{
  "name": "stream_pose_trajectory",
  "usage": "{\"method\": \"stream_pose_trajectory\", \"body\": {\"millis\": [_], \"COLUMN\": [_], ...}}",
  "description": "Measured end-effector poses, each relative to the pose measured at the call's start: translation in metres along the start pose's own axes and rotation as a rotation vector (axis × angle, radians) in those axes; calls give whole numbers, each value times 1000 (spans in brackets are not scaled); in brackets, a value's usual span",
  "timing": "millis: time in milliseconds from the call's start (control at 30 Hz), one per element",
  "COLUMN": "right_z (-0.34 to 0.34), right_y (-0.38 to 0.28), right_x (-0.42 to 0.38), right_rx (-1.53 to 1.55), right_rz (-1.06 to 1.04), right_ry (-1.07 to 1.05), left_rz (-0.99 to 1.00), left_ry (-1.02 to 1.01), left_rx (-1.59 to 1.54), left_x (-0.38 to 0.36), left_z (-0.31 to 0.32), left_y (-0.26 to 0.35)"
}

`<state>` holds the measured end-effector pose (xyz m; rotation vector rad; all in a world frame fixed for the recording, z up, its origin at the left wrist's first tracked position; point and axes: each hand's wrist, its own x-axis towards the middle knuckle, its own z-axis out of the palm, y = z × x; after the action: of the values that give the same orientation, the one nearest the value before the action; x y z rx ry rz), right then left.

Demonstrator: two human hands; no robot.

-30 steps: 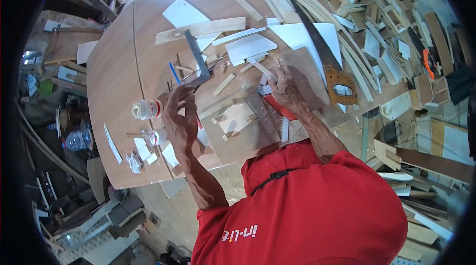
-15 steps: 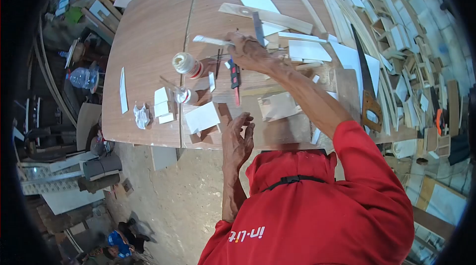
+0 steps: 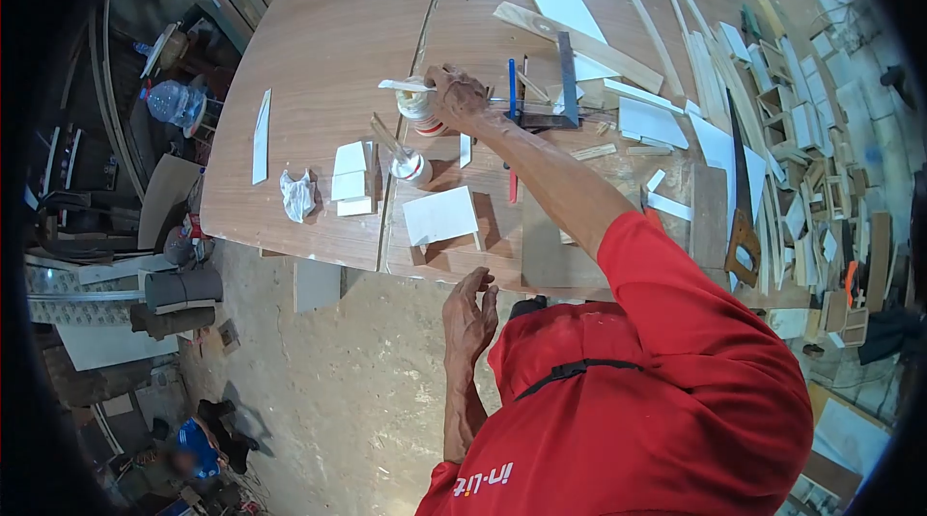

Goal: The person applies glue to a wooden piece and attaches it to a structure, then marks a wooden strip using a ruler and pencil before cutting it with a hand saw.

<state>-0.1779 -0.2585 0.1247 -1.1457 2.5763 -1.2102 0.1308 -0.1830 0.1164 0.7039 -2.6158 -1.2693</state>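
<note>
My right hand [image 3: 456, 94] is closed on a flat white strip [image 3: 404, 85], whose free end lies over the mouth of an open jar [image 3: 419, 111]. My left hand [image 3: 469, 315], empty with loosely bent fingers, is near the table's front edge. Just beyond it stands a small white board piece [image 3: 441, 216] raised on supports. A smaller white container [image 3: 412, 168] with a stick [image 3: 384, 135] in it stands between that piece and the jar. To the left are several stacked white pieces [image 3: 351, 174] and a crumpled white wad [image 3: 297, 195].
A try square [image 3: 568, 82] and a blue pen-like tool [image 3: 512, 82] lie beyond my right forearm. On the right are a handsaw [image 3: 742, 217], long wooden strips [image 3: 647, 28] and many offcuts. A person [image 3: 198, 446] is on the floor at the lower left.
My right hand has brought the white strip over the open jar. My left hand has drawn back from beside the raised white piece towards the table's edge. The view has shifted.
</note>
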Motion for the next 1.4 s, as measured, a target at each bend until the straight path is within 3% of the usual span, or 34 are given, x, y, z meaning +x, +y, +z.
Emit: {"method": "stream_pose_trajectory", "body": {"millis": [200, 333, 400, 467, 533, 600, 633, 667, 700, 733, 767, 867, 933, 1033, 1167, 1400], "right_z": [-5, -5, -17, -41, -77, -120, -147, -175, -192, -206, -235, -278, -281, -290, -279, -272], "right_y": [2, 1, 4, 16, 42, 77, 80, 90, 127, 167, 173, 245, 281, 318, 333, 367], "right_x": [-10, -16, -16, -12, -15, -20, -32, -46, -57, -66, -94, -139, -153, -168, -161, -138], "right_rx": [-74, -59, -83, -87, -129, -525, -298, -234, -347, -473, -616, -524, -593, -609, -649, -663], "right_rz": [34, 7, 12, -15, -9, -187, 90, 145, 164, 416, 265, 587, 826, 745, 661, 840], "right_ry": [-51, 76, 167, 58, 109, 78, 216, 296, 319, 298, 240, 196, 368, 244, 326, 165], "left_rz": [13, 40, 59, 41, 36, 96, 106, 113, 141, 153, 143, 80, 69, 6, -94, -162], "left_ry": [-8, -24, -44, -56, -100, -126, -142, -154, -142, -143, -160, -183, -195, -204, -132, 14], "left_rx": [-2, -1, -4, -31, -44, -27, 5, 38, 29, 30, 41, 54, 78, 118, 113, 114], "left_x": [7, 12, 16, 19, 24, 31, 34, 35, 36, 38, 39, 37, 34, 32, 29, 16], "left_z": [1, 3, 7, 12, 16, 20, 21, 23, 25, 28, 30, 37, 40, 42, 40, 39], "left_y": [-6, -6, -8, -10, -9, -6, -3, -1, 2, 5, 8, 11, 17, 29, 52, 75]}}
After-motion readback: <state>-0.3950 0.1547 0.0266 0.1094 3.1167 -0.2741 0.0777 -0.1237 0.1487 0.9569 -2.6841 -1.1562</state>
